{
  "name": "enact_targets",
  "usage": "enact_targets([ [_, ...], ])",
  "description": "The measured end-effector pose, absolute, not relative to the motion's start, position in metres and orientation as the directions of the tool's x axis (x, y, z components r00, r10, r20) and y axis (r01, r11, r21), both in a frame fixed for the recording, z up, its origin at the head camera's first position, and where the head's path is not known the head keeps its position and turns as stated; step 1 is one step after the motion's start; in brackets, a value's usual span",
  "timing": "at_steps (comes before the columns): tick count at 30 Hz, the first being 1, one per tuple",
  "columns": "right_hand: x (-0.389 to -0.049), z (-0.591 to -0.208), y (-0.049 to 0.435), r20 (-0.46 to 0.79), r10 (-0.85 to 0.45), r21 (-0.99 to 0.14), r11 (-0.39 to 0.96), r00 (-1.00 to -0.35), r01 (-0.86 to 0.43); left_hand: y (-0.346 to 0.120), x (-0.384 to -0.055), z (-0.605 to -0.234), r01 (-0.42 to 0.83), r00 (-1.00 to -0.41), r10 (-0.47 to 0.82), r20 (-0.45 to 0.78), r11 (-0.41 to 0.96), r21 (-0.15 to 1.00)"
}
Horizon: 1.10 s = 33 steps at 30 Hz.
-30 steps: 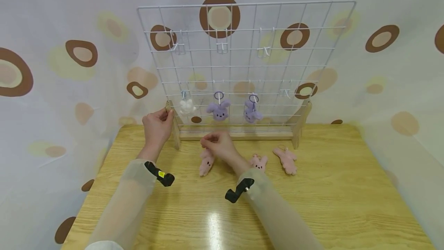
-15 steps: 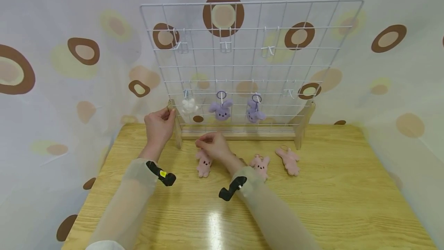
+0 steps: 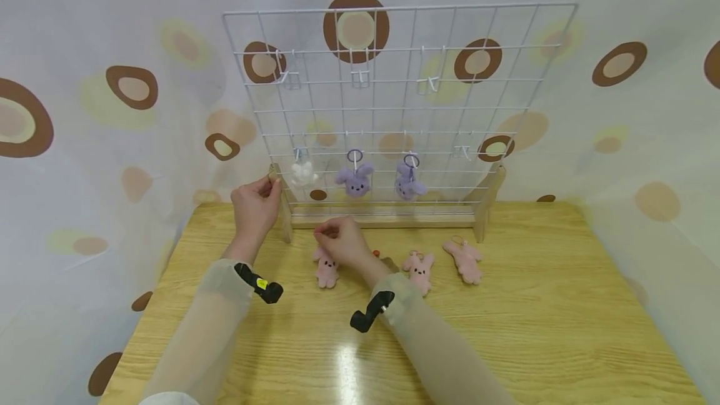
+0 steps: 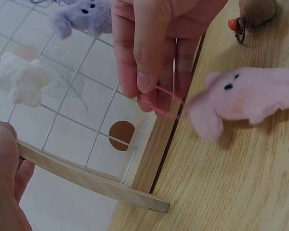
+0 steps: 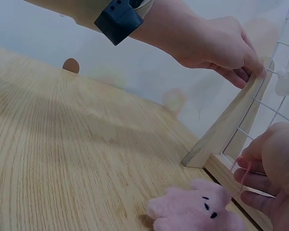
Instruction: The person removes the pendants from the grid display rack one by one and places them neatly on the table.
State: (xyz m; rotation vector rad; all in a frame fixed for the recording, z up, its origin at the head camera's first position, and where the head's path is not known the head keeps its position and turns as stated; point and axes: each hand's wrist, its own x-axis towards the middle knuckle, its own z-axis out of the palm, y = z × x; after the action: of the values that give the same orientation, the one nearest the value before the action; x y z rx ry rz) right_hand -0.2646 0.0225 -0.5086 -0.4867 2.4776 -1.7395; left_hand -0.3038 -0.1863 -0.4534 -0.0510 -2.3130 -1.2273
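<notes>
My left hand [image 3: 254, 205] grips the top of the left wooden upright [image 3: 285, 208] of a white wire grid stand [image 3: 382, 108]. With thumb and fingers, my right hand [image 3: 347, 244] pinches the pink cord loop [image 4: 169, 91] of a pink plush bunny keychain [image 3: 327, 272]. The bunny hangs below that hand, low over the table in front of the stand, its face towards me. In the left wrist view, the loop is stretched between the fingertips and the bunny's head [image 4: 221, 91].
A white plush [image 3: 304, 174] and two purple bunny plushes [image 3: 355, 181] hang on the grid's lower hooks. Other white hooks [image 3: 430, 84] hold nothing. Two more pink bunnies [image 3: 419, 272] lie on the table [image 3: 534, 324] at right. A brown plush [image 4: 256, 10] with an orange ball is partly hidden by my right wrist.
My right hand has moved left with the pink bunny keychain, which has swung from slanted to nearly upright. The brown plush has come partly into sight. The left hand stays on the upright.
</notes>
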Motion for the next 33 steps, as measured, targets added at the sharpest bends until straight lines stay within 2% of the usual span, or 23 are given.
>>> enact_targets([
  [7, -0.260, -0.498, 0.035, 0.093, -0.253, -0.958, 0.242, -0.963, -0.156, -0.186, -0.303, -0.453, 0.260, -0.865, -0.207, 0.457, 0.594, 0.761],
  [21, -0.246, -0.443, 0.084, 0.141, -0.193, -0.976, 0.140, -0.971, -0.169, -0.192, -0.303, -0.451, 0.238, -0.862, -0.222, 0.455, 0.616, 0.751],
  [33, -0.233, -0.404, 0.115, 0.240, -0.189, -0.951, 0.150, -0.952, -0.269, -0.184, -0.302, -0.451, 0.242, -0.870, -0.219, 0.442, 0.592, 0.769],
])
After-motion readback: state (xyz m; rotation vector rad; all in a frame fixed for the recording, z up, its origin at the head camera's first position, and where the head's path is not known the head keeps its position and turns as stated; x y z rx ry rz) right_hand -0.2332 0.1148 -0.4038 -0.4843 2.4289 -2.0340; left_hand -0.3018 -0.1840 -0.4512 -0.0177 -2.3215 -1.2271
